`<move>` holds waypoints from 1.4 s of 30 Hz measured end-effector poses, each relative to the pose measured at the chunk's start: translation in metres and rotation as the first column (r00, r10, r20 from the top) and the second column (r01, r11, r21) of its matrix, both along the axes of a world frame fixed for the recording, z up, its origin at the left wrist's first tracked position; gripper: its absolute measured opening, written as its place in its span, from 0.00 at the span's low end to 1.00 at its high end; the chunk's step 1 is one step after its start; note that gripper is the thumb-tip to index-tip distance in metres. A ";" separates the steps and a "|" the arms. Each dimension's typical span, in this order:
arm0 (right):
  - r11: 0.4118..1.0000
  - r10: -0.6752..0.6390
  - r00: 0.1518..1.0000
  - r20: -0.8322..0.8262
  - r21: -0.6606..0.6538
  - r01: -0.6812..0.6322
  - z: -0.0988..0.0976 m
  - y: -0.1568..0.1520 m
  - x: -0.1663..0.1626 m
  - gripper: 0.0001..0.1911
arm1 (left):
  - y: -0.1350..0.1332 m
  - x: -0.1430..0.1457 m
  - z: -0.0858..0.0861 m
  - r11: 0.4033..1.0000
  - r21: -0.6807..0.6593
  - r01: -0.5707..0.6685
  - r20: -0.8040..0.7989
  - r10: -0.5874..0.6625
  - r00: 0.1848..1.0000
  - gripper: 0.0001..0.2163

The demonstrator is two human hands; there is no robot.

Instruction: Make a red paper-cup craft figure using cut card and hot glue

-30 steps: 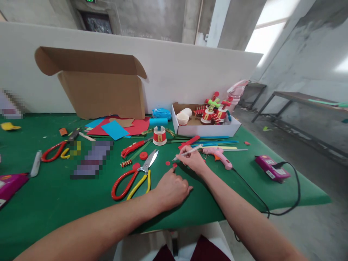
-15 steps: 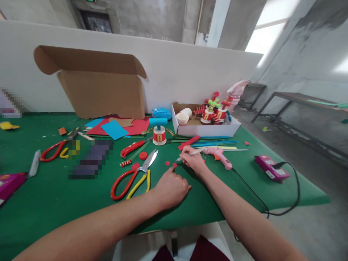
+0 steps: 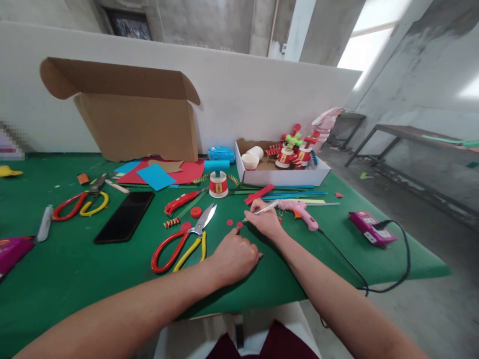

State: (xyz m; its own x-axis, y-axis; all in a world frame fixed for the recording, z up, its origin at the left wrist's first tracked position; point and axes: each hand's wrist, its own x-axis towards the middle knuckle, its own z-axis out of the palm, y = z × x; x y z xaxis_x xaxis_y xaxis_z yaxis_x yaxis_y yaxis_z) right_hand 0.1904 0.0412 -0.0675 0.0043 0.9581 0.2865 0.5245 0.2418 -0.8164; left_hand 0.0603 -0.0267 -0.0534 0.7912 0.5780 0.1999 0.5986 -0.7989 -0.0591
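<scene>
My right hand point(image 3: 266, 219) grips a thin white pen point(image 3: 262, 211) and holds its tip down at a small red paper disc point(image 3: 239, 225) on the green table point(image 3: 75, 279). The fingers of my left hand point(image 3: 235, 257) are curled, and its index fingertip rests beside that disc. A second small red disc point(image 3: 229, 222) lies just left of it. Red and yellow scissors point(image 3: 185, 241) lie open to the left of my left hand.
A pink glue gun point(image 3: 299, 212) with a black cord lies right of my right hand. Behind are a white box of paper-cup crafts point(image 3: 280, 167), a red-banded cup point(image 3: 218, 184), coloured paper sheets point(image 3: 160, 174), a cardboard box point(image 3: 127, 114), a black phone point(image 3: 124, 216) and a second pair of scissors point(image 3: 78, 204).
The pen has tilted lower and my right hand has shifted slightly; the left hand stays by the disc. The view has moved a little.
</scene>
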 end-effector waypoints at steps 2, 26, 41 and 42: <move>1.000 0.009 1.000 0.004 0.003 -0.009 0.000 0.000 0.000 0.12 | 0.000 0.000 -0.001 1.000 0.000 0.002 -0.002 -0.002 1.000 0.17; 1.000 0.017 0.999 -0.031 0.012 -0.016 0.003 0.001 0.000 0.12 | -0.001 0.000 0.001 1.000 -0.015 0.004 -0.038 -0.004 0.999 0.16; 0.989 0.097 0.982 -0.165 -0.097 -0.114 0.001 0.001 -0.003 0.10 | 0.000 0.000 0.000 1.000 0.015 0.008 -0.005 -0.008 1.000 0.16; 0.987 0.100 0.981 -0.168 -0.107 -0.119 0.001 0.002 -0.003 0.10 | 0.000 0.000 0.000 1.000 0.020 0.008 -0.004 -0.008 1.000 0.16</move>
